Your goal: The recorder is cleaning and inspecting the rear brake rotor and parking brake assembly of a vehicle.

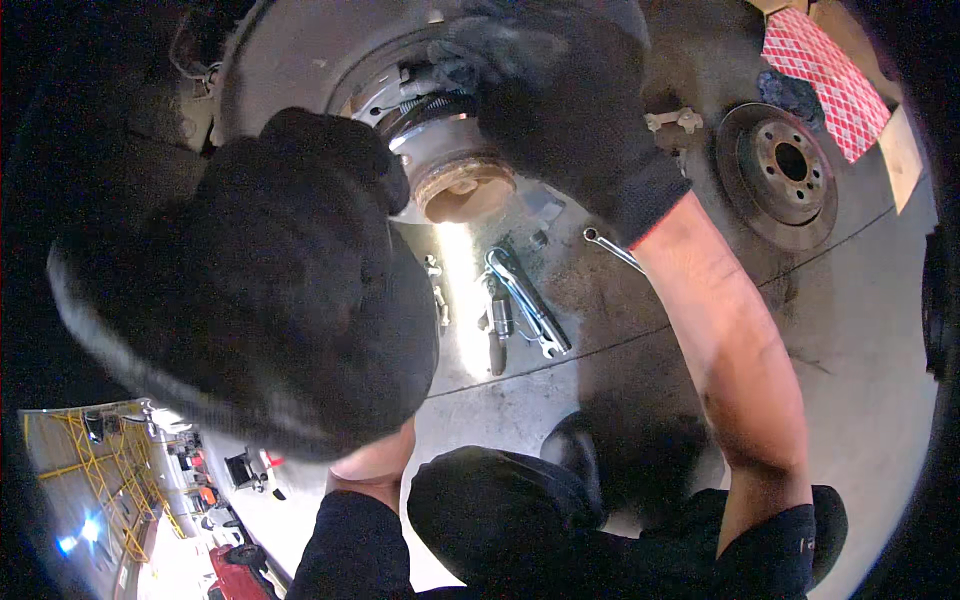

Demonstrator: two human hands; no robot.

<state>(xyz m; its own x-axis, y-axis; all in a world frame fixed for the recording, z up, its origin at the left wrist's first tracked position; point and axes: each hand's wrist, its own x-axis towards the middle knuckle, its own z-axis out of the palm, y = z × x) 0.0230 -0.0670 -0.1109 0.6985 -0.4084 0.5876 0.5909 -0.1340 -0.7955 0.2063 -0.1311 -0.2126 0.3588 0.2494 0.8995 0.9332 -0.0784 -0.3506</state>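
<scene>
My left hand [290,270], in a black glove, looms large at the left, its back covering part of the wheel hub assembly. Its curled front edge reaches close to the hub [465,185], a round part with a rusty rim. From the right comes my right hand [575,105], also gloved in black with a red cuff edge, above and right of the hub. A crumpled, dark bluish patch [455,70] shows at its fingertips; I cannot make out what it is. Behind both hands curves a large dark round shield [285,60]. Both gloves are smeared by motion.
Below the hub, a wrench [520,290] and other hand tools lie on the concrete floor. Another ring-ended wrench [610,247] lies near my right wrist. To the right are a brake disc [785,170], a metal bracket [675,121], a dark blue cloth [790,95] and a red-and-white patterned box [825,80].
</scene>
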